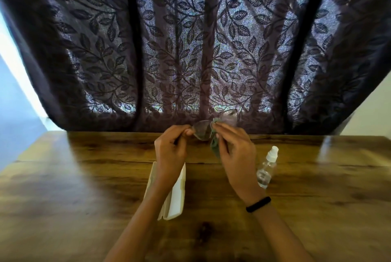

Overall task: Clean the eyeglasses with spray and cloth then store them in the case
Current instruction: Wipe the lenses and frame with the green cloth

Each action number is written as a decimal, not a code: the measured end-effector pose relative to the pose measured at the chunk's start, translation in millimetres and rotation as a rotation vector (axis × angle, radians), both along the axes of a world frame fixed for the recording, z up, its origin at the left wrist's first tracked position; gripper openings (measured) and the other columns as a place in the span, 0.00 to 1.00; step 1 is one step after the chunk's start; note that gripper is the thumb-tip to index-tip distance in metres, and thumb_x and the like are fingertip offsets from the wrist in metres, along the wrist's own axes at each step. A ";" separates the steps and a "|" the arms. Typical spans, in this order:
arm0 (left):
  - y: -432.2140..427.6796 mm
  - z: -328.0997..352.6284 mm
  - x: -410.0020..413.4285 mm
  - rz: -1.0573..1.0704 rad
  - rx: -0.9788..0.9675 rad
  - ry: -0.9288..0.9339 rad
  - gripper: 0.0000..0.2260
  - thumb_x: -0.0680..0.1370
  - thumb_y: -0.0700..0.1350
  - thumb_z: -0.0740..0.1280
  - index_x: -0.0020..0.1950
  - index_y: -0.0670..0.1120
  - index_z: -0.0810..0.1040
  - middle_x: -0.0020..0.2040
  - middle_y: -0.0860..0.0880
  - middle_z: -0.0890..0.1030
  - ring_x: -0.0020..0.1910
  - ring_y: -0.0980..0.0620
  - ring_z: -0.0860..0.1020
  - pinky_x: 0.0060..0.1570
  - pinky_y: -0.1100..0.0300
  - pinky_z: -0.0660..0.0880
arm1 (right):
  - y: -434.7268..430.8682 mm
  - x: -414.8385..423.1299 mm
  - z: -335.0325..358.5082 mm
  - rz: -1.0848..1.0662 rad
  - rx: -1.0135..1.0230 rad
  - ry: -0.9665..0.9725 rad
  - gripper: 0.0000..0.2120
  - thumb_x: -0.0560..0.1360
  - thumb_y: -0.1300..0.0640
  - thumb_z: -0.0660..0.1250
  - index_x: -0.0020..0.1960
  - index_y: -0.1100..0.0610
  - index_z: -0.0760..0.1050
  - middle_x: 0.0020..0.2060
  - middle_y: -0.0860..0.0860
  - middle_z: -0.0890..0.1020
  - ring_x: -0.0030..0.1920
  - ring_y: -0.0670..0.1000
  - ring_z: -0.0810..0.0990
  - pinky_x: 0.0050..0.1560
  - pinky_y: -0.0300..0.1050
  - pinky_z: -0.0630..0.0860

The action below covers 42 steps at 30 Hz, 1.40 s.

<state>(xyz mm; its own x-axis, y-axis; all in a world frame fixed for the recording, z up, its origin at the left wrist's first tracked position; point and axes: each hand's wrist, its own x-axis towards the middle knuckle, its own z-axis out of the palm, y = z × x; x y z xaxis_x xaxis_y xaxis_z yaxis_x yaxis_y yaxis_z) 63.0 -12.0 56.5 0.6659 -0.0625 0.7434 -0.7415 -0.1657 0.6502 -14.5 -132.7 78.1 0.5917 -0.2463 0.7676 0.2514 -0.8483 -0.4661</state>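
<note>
While eyeglasses (pixel 203 132) are pinched by L hand (pixel 170 147), cloth (pixel 214 147) by R hand (pixel 234 149) — wipe stage is judged underway; storage in case (pixel 175 198) pending.

The left forearm (pixel 148 209) hides the middle of the white eyeglass case (pixel 177 194). The right hand (pixel 234 149) covers most of the green cloth (pixel 213 147). At the table's (pixel 84 177) 12 o'clock, the eyeglasses (pixel 202 132) blur into the curtain (pixel 190 50).

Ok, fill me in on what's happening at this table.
A person is wiping the eyeglasses above the wooden table. The left hand pinches one end of the frame, and the right hand presses a green cloth against them. The spray bottle sits to the right, untouched. The white case lies under the left forearm.
</note>
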 end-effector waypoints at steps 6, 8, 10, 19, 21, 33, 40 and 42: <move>-2.8 3.2 -3.3 -0.004 0.000 -0.024 0.06 0.73 0.33 0.64 0.45 0.37 0.81 0.40 0.45 0.81 0.40 0.58 0.77 0.43 0.71 0.73 | 12.8 -0.6 -2.5 0.045 -0.071 0.002 0.15 0.70 0.71 0.68 0.54 0.60 0.79 0.51 0.54 0.83 0.53 0.51 0.78 0.55 0.35 0.71; -2.5 2.6 -3.0 0.003 0.010 -0.023 0.06 0.72 0.31 0.65 0.46 0.37 0.81 0.41 0.45 0.81 0.40 0.58 0.77 0.43 0.71 0.74 | 18.5 -2.2 -4.1 0.086 -0.073 -0.003 0.15 0.70 0.70 0.68 0.55 0.60 0.79 0.51 0.54 0.83 0.53 0.50 0.78 0.56 0.36 0.72; -2.4 1.7 -2.3 0.003 0.002 -0.020 0.06 0.72 0.30 0.65 0.45 0.36 0.81 0.40 0.43 0.81 0.40 0.56 0.78 0.42 0.66 0.75 | 22.0 -3.0 -5.2 0.113 -0.062 -0.019 0.15 0.70 0.70 0.68 0.55 0.60 0.78 0.49 0.54 0.83 0.52 0.48 0.78 0.55 0.35 0.72; -1.7 3.2 -2.4 -0.036 0.024 -0.022 0.06 0.73 0.33 0.65 0.44 0.37 0.81 0.39 0.47 0.81 0.39 0.59 0.77 0.40 0.70 0.74 | 3.8 0.9 1.9 0.042 0.142 -0.070 0.25 0.72 0.68 0.67 0.67 0.60 0.65 0.49 0.50 0.81 0.55 0.44 0.77 0.59 0.22 0.63; -4.8 4.1 -2.5 -0.033 0.009 -0.014 0.06 0.73 0.34 0.64 0.44 0.37 0.81 0.39 0.45 0.81 0.38 0.58 0.77 0.40 0.68 0.75 | 7.2 0.7 2.8 0.063 0.132 -0.064 0.28 0.73 0.67 0.66 0.69 0.61 0.61 0.50 0.53 0.82 0.55 0.41 0.75 0.60 0.25 0.66; -10.0 2.5 0.3 -0.020 -0.047 0.004 0.07 0.73 0.35 0.64 0.44 0.38 0.81 0.39 0.49 0.80 0.39 0.61 0.77 0.41 0.70 0.74 | 7.2 -0.4 -1.1 0.039 0.101 -0.056 0.29 0.72 0.67 0.67 0.70 0.66 0.60 0.48 0.56 0.83 0.49 0.51 0.80 0.53 0.41 0.76; -12.5 3.7 -1.5 -0.039 -0.037 0.002 0.06 0.73 0.34 0.64 0.45 0.37 0.81 0.40 0.48 0.80 0.39 0.59 0.77 0.41 0.68 0.74 | 10.6 3.9 3.8 0.051 0.113 -0.023 0.30 0.74 0.65 0.66 0.71 0.61 0.56 0.52 0.56 0.82 0.51 0.50 0.81 0.53 0.40 0.76; -12.7 4.5 -3.9 -0.036 -0.039 0.001 0.06 0.73 0.34 0.64 0.44 0.37 0.81 0.39 0.47 0.80 0.38 0.58 0.77 0.40 0.66 0.74 | 17.5 3.7 -0.5 0.082 0.092 -0.005 0.30 0.73 0.65 0.66 0.71 0.61 0.57 0.51 0.56 0.82 0.55 0.42 0.76 0.60 0.28 0.68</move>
<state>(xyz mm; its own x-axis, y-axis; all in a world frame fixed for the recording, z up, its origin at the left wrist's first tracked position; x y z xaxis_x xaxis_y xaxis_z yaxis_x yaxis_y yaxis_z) 59.1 -24.8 61.0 0.6648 -0.0580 0.7448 -0.7456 -0.1134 0.6567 -10.7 -115.1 77.5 0.6092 -0.2667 0.7468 0.3209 -0.7783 -0.5397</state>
